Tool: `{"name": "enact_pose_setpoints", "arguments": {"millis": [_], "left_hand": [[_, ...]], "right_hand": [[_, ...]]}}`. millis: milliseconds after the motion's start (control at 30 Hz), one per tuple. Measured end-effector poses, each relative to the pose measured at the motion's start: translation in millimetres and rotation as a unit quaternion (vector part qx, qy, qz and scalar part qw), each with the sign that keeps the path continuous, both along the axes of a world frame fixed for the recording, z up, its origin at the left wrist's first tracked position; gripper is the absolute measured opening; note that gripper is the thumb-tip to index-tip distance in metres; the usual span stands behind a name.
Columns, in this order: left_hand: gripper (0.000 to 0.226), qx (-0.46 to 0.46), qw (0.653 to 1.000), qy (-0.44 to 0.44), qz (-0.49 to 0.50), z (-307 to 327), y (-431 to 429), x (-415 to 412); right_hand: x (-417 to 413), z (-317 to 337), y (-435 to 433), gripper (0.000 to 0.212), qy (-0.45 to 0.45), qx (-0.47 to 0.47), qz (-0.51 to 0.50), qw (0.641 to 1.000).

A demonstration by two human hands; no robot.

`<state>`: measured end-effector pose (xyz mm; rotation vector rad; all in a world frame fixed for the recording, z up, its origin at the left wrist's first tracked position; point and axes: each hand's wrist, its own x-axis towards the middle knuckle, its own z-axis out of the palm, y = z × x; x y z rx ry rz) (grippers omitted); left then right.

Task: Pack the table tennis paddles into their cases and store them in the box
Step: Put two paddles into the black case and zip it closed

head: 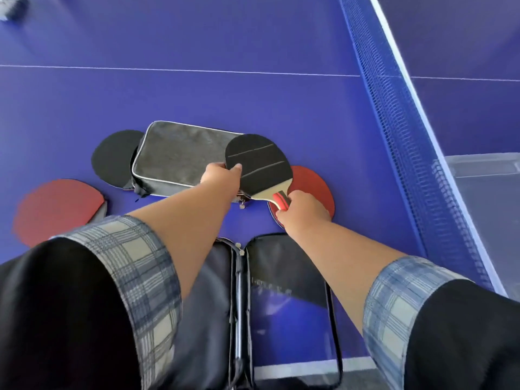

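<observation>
My right hand (302,209) grips the red-and-black handle of a black-faced paddle (257,164) held above the table. My left hand (221,175) pinches the left edge of that paddle's blade. Under it lies a red paddle (315,187) on the table. A closed grey case (180,156) lies just behind my left hand, with a black paddle (114,159) partly tucked under its left end. Another red paddle (53,209) rests at the left. An open black case (281,305) lies unzipped between my forearms at the near edge.
The blue table tennis table (197,38) stretches ahead, with a white centre line. The blue net (399,130) runs along the right. Beyond it stands a clear plastic box (484,175). A small grey object (12,7) sits at the far left corner.
</observation>
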<state>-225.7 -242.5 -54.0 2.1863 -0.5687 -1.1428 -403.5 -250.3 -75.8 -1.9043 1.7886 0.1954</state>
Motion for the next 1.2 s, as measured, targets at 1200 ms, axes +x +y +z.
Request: {"name": "enact_pose_setpoints", "arguments": {"millis": [1200], "left_hand": [[0.025, 0.154, 0.983, 0.056, -0.087, 1.4, 283.1, 43.8]], "right_hand": [[45.6, -3.1, 191.3, 0.026, -0.357, 0.220, -0.208, 0.884]]}}
